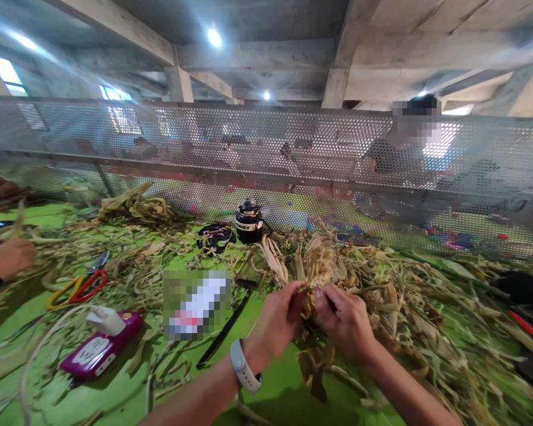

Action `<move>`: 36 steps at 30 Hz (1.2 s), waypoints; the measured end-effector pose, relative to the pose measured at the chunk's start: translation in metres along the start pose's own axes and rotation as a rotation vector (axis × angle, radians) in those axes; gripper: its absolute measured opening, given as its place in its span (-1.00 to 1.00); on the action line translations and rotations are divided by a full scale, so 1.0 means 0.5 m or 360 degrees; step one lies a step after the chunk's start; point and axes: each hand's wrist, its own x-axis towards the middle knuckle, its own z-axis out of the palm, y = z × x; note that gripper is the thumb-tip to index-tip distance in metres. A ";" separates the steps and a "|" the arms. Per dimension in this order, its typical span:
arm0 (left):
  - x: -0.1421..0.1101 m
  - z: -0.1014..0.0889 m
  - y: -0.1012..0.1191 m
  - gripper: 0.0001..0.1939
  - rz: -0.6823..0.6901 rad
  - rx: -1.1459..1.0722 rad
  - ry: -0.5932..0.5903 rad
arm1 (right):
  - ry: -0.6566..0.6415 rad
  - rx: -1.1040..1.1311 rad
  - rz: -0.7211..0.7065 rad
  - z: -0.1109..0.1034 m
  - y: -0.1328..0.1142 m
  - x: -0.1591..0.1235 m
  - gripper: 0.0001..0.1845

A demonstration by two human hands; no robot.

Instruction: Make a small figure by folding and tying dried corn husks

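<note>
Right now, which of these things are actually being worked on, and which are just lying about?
In use:
left hand
right hand
dried husk bundle, pinched between both

Lying about:
scissors
magenta power bank
black jar
loose husks
green table

1. The dry corn husks pinched in both hands look papery, fibrous and matt.
2. The table top is smooth green with a slight sheen.
3. At ten o'clock, the scissors have glossy plastic handles.
4. The power bank is shiny magenta plastic.
5. At twelve o'clock, the perforated screen is dull grey metal.
</note>
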 end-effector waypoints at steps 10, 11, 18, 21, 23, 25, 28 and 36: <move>-0.009 -0.022 0.030 -0.58 -0.0397 -0.0884 -0.0543 | -0.0044 0.0417 0.0426 -0.024 -0.001 0.021 -0.68; -0.008 -0.021 0.032 -0.61 -0.0470 -0.0959 -0.0571 | 0.0016 0.0293 0.0339 -0.027 -0.004 0.020 -0.68; -0.007 -0.016 0.037 -0.81 -0.0634 -0.1149 -0.0620 | 0.0128 -0.0147 -0.0195 -0.044 -0.005 0.020 -0.72; -0.005 -0.009 0.030 -0.75 -0.0624 -0.1091 -0.0519 | 0.0142 -0.0139 -0.0204 -0.044 -0.005 0.021 -0.71; -0.003 -0.005 0.024 -0.69 -0.0618 -0.1008 -0.0473 | 0.0144 -0.0092 -0.0157 -0.044 -0.008 0.022 -0.70; -0.001 -0.005 0.021 -0.69 -0.0589 -0.0915 -0.0448 | 0.0127 -0.0053 -0.0093 -0.044 -0.011 0.023 -0.70; 0.001 -0.010 0.021 -0.77 -0.0361 -0.0607 -0.0270 | 0.0105 -0.0047 -0.0071 -0.046 -0.013 0.023 -0.70; -0.006 -0.024 0.033 -0.88 0.0164 -0.0343 -0.0022 | -0.0258 0.0305 0.0057 -0.069 0.002 0.033 -0.85</move>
